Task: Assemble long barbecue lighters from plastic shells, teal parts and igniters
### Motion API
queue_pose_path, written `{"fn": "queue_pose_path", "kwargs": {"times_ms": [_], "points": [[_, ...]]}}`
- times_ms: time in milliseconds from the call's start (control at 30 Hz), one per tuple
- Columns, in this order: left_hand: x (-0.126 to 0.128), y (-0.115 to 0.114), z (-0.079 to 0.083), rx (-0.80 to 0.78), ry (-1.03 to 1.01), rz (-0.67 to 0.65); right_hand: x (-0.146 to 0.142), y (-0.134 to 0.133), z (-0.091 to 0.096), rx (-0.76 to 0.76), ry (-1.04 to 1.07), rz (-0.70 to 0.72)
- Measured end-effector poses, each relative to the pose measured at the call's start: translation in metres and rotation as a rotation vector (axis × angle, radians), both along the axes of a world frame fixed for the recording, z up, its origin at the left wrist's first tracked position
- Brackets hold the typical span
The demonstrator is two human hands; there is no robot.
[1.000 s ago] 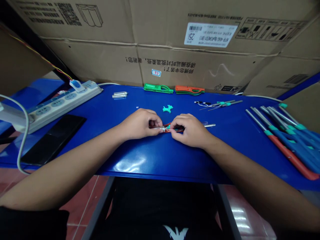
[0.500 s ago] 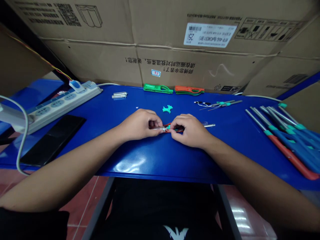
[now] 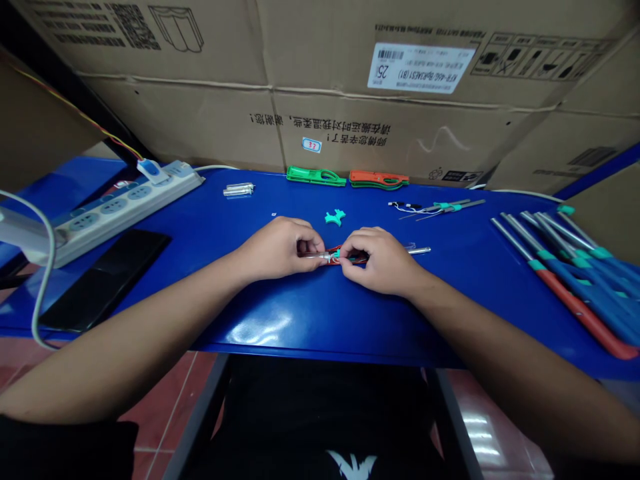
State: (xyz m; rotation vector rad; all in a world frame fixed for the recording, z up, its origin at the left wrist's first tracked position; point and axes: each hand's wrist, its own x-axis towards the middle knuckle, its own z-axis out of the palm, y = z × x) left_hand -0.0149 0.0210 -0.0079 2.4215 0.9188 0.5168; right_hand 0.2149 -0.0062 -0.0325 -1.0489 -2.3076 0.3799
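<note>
Between my hands, close to the blue tabletop, lies a red lighter casing point(image 3: 331, 263) with a metal tube point(image 3: 419, 251) sticking out to the right. My left hand point(image 3: 283, 248) is closed, thumb and fingers pinching a small silver cylinder point(image 3: 314, 255) at the casing's left part. My right hand point(image 3: 380, 259) is closed too, its thumb and forefinger on a small teal piece point(image 3: 337, 253) with a thin white wire beside it. The fingers hide much of the casing. Beyond my hands lie loose teal parts point(image 3: 335, 218).
Several long-nosed lighters point(image 3: 570, 267) lie at the right. Green casing halves point(image 3: 315, 176) and orange casing halves point(image 3: 379, 179) rest by the cardboard. Silver cylinders point(image 3: 239, 190), wired metal tubes point(image 3: 450, 206), a power strip point(image 3: 125, 208) and a black phone-like slab point(image 3: 107, 280) are also around.
</note>
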Motion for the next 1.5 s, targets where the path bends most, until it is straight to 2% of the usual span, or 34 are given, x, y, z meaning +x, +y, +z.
{"fn": "queue_pose_path", "kwargs": {"times_ms": [1500], "points": [[0.002, -0.0006, -0.0009, -0.028, -0.041, 0.001, 0.0005, 0.0005, 0.0, -0.021, 0.047, 0.025]]}}
